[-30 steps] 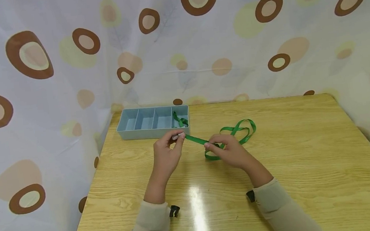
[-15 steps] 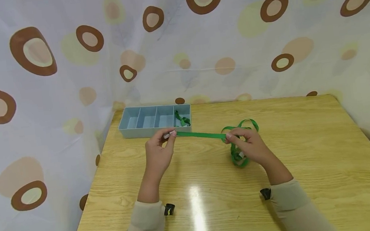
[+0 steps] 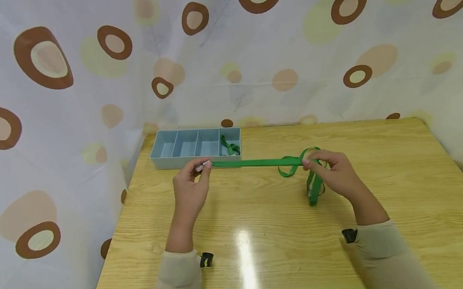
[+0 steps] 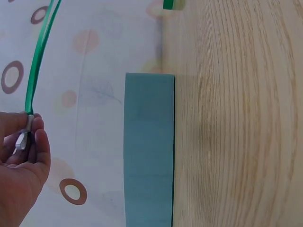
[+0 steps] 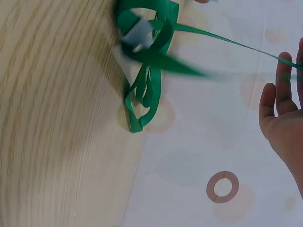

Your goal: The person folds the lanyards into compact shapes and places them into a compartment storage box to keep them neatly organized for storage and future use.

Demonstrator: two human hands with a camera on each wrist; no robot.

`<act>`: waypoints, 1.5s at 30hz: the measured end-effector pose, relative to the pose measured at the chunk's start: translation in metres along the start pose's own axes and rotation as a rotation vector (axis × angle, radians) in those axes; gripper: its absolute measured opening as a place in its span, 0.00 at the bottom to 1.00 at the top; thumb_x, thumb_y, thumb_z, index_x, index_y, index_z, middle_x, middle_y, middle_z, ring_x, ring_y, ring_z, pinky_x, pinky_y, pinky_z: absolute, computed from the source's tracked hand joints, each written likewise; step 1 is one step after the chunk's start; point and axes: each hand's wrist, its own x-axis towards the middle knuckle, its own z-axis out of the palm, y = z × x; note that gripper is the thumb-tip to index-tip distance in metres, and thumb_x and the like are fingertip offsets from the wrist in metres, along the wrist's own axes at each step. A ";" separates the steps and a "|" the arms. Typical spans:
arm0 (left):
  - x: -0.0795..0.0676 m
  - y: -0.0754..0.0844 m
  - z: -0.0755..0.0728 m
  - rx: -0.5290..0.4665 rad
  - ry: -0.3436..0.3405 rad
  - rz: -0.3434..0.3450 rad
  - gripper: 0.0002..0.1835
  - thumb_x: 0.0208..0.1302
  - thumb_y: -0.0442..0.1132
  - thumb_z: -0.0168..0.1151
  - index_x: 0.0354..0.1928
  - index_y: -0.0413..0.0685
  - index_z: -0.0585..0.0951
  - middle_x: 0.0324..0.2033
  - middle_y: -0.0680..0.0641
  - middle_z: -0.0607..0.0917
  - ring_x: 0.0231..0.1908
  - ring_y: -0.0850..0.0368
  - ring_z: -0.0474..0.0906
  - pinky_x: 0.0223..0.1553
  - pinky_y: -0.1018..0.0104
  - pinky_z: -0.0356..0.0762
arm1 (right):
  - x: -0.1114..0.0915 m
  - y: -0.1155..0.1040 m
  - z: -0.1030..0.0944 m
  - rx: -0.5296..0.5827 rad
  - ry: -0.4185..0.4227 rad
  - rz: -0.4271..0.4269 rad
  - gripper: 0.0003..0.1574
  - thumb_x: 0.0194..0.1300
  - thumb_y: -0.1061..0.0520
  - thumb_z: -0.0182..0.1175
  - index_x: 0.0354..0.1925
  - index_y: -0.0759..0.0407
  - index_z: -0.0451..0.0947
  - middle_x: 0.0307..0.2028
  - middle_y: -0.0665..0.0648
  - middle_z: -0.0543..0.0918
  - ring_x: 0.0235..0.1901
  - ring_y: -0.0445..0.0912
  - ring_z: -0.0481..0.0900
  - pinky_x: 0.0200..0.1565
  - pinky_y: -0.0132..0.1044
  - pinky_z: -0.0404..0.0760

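Note:
My left hand (image 3: 188,187) pinches a small pale clip (image 4: 21,141) at the end of a green lanyard (image 3: 254,163). From there the strap runs nearly level and taut across to my right hand (image 3: 337,175), whose thumb and fingers pinch it. Loose loops of the same strap hang below and behind the right hand. Amid the green loops in the right wrist view is a second pale piece (image 5: 139,34), partly covered by strap. In the left wrist view the strap shows as two strands side by side, leaving the clip.
A blue tray (image 3: 182,162) with several compartments stands at the back left, just beyond the left hand. Another green lanyard (image 3: 231,148) lies bunched in its right-hand compartment. The wooden table (image 3: 285,252) meets a patterned curtain (image 3: 255,52) at the back.
My hands have moved apart, the left to the left and the right to the right. The strap between them has grown longer and straighter, and the loops now hang further right.

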 end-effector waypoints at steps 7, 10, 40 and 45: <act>0.003 -0.001 -0.009 -0.010 0.016 0.005 0.08 0.74 0.33 0.67 0.49 0.39 0.89 0.43 0.39 0.90 0.45 0.52 0.84 0.55 0.70 0.83 | -0.003 0.003 -0.011 0.023 0.018 0.024 0.16 0.81 0.58 0.59 0.40 0.70 0.86 0.40 0.51 0.88 0.53 0.35 0.82 0.64 0.31 0.70; 0.003 -0.001 -0.012 -0.013 0.027 -0.001 0.08 0.74 0.33 0.67 0.50 0.37 0.88 0.43 0.38 0.89 0.45 0.53 0.84 0.55 0.74 0.82 | -0.005 0.005 -0.015 0.024 0.027 0.016 0.15 0.81 0.59 0.59 0.39 0.68 0.87 0.40 0.54 0.88 0.51 0.37 0.82 0.59 0.29 0.72; 0.003 -0.010 -0.037 -0.011 0.131 -0.037 0.09 0.73 0.31 0.67 0.51 0.33 0.87 0.43 0.35 0.88 0.43 0.61 0.81 0.53 0.78 0.80 | -0.028 0.023 -0.063 0.000 0.162 0.043 0.16 0.79 0.63 0.60 0.32 0.66 0.85 0.38 0.41 0.85 0.45 0.38 0.80 0.51 0.26 0.73; 0.002 -0.012 -0.038 -0.016 0.124 -0.048 0.11 0.74 0.31 0.67 0.52 0.30 0.86 0.44 0.35 0.87 0.43 0.62 0.80 0.52 0.77 0.80 | -0.030 0.026 -0.064 0.003 0.166 0.013 0.18 0.79 0.64 0.60 0.28 0.65 0.83 0.41 0.43 0.83 0.46 0.39 0.79 0.52 0.27 0.73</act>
